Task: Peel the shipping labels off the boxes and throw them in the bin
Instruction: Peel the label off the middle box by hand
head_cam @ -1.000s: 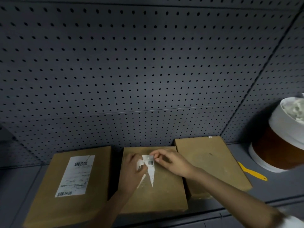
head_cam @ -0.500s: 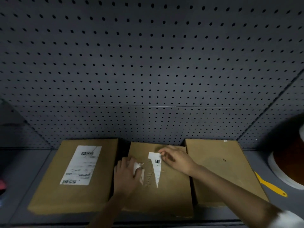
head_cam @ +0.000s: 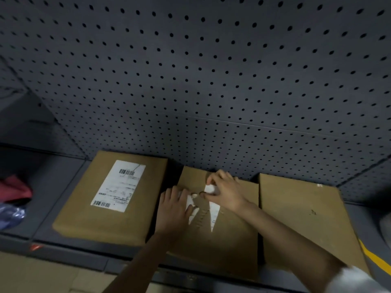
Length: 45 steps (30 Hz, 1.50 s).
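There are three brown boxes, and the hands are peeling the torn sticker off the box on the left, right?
Not quite. The head view shows both hands, the left hand and the right hand, on the middle box, where the torn label is. The left box has its whole label, untouched.
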{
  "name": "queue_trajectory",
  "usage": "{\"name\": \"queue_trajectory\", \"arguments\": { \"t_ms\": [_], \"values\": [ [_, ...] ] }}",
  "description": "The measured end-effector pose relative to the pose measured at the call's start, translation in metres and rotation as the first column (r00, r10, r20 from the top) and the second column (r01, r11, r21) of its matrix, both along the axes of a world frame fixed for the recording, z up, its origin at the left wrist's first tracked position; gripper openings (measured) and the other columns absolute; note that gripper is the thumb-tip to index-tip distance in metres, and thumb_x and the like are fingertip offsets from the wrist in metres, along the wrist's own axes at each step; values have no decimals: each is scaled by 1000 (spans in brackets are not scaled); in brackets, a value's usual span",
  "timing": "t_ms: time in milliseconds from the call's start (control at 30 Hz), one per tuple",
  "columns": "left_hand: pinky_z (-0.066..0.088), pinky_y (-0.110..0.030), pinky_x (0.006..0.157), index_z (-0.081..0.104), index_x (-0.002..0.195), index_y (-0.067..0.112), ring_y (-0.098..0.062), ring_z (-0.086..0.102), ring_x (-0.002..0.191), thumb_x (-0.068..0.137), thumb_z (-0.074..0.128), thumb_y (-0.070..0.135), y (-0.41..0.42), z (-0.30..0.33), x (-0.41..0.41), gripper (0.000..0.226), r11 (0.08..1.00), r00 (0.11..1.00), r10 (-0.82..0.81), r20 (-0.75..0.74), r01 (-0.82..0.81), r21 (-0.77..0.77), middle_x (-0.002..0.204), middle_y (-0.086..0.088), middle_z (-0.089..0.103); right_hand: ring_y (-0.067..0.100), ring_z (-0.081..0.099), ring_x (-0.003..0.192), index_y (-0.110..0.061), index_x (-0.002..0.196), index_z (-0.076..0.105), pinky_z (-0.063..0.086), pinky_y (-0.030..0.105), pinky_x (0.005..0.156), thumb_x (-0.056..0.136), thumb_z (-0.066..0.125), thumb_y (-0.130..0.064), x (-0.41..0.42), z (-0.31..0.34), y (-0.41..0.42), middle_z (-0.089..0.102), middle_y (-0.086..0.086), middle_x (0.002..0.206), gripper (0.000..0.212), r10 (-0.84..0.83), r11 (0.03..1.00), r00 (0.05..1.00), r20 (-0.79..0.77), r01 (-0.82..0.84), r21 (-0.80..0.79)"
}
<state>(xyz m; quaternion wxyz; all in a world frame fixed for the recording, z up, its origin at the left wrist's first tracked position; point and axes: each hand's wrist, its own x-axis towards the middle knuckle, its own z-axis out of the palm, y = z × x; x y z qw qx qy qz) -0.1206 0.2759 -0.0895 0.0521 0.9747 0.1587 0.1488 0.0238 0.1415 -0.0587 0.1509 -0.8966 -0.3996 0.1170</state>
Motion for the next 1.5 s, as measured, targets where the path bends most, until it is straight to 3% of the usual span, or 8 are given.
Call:
{"name": "queue_trajectory", "arguments": {
  "t_ms": [267, 400, 533, 767, 967, 1133, 1233, 1500],
  "values": [
    [50, -39, 73, 54, 100, 15, -28, 55, 83, 84, 35, 46, -1, 1, -1, 40, 1000, 1000, -1, -19, 1, 19, 96, -12, 56, 12, 46, 102, -24, 101, 59, 41, 38, 94, 87, 60, -35, 3, -11, -20, 46, -11, 101, 18, 48, 982, 998, -39, -41, 184],
    [48, -39, 77, 52, 103, 15, -28, 52, 85, 85, 36, 44, 0, 0, -2, 38, 1000, 1000, -14, -18, 14, -21, 99, -13, 54, 11, 39, 118, -31, 118, 54, 26, 30, 98, 81, 61, -50, -7, -7, -32, 47, -6, 121, 42, 135, 987, 991, 14, -136, 89],
    [47, -42, 80, 55, 105, 15, -31, 51, 88, 83, 39, 39, 0, 1, -4, 36, 994, 999, -49, 19, 51, -98, 101, -14, 54, 11, 33, 127, -34, 127, 47, 20, 30, 103, 74, 53, -66, -20, -7, -44, 43, -8, 129, 62, 211, 977, 977, 32, -212, 34],
    [30, -35, 76, 51, 102, 18, -22, 38, 86, 82, 40, 37, -2, 8, -6, 29, 980, 986, -109, 127, 128, -155, 96, -10, 51, 8, 29, 130, -37, 129, 45, 18, 32, 109, 73, 53, -67, -46, -7, -65, 43, -11, 132, 64, 212, 976, 977, 26, -213, 48],
    [28, -33, 74, 57, 95, 17, -22, 39, 84, 72, 46, 30, -1, 12, -10, 28, 964, 982, -153, 114, 173, -202, 92, -9, 52, 8, 34, 129, -32, 126, 49, 16, 24, 106, 79, 64, -44, -65, -1, -65, 45, -10, 130, 52, 84, 994, 996, -20, -83, 66],
    [26, -29, 70, 56, 86, 16, -18, 38, 81, 71, 45, 32, 0, 19, -15, 25, 941, 967, -227, 116, 249, -228, 88, -5, 51, 16, 44, 123, -22, 122, 55, 37, 31, 107, 84, 61, -23, -71, -4, -65, 51, -2, 125, 39, -145, 980, 988, -50, 150, 134],
    [31, -31, 71, 56, 84, 14, -21, 43, 80, 72, 43, 32, 0, 16, -14, 25, 930, 956, -283, 72, 292, -223, 87, -5, 50, 17, 43, 124, -19, 129, 52, 37, 28, 105, 87, 60, -27, -66, -2, -59, 48, 1, 127, 43, -280, 950, 957, -73, 287, 121],
    [34, -32, 71, 55, 85, 19, -20, 49, 77, 73, 41, 38, 0, 11, -8, 27, 941, 952, -306, 22, 306, -146, 86, -1, 51, 19, 39, 125, -29, 132, 47, 30, 34, 107, 87, 58, -43, -43, 3, -23, 45, -1, 131, 48, -391, 920, 920, -33, 392, 23]
  ]
}}
